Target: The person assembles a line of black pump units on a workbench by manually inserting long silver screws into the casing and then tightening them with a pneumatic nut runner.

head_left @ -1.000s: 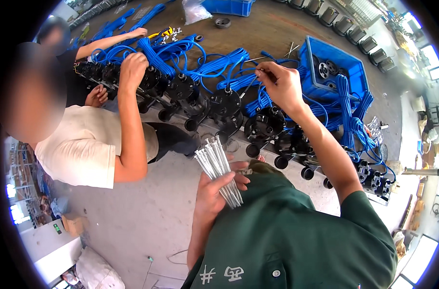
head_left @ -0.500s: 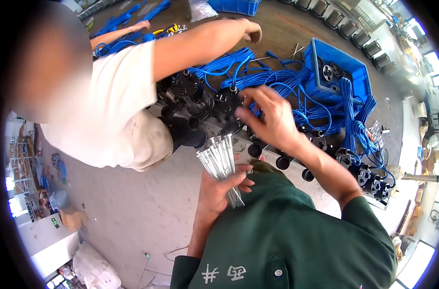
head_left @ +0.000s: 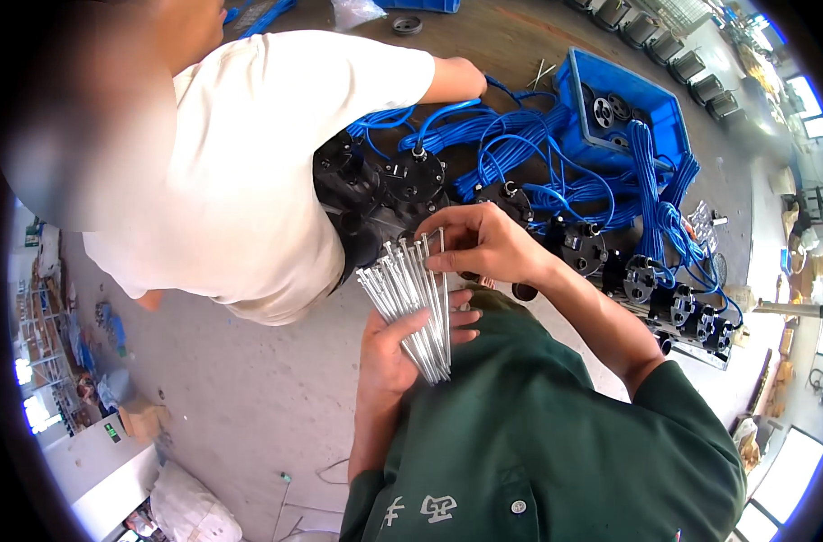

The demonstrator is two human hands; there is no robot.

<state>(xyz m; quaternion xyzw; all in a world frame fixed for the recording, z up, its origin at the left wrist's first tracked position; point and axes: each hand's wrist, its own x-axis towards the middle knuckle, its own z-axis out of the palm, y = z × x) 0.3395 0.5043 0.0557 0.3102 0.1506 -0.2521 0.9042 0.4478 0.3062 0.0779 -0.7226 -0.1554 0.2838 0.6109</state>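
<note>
A fanned bundle of long silver bolts [head_left: 413, 303] with small heads is gripped in my left hand [head_left: 391, 350], in front of my green shirt. The heads point up and away from me. My right hand [head_left: 491, 242] pinches one long bolt [head_left: 446, 294] near its head, at the right side of the bundle; its lower end still lies with the others by my left fingers. Just beyond my hands stand black round-topped motor units [head_left: 415, 179] with blue cables coming out of their tops.
A co-worker in a white shirt [head_left: 240, 172] stands close on the left, one arm reaching over the bench. Blue cable coils [head_left: 520, 144] cover the bench behind the units. A blue crate [head_left: 641, 149] holds round metal parts. More black units [head_left: 678, 303] line the right edge.
My right hand has drawn back from the black units to the bundle and now pinches a bolt. The co-worker has leaned further in over the bench.
</note>
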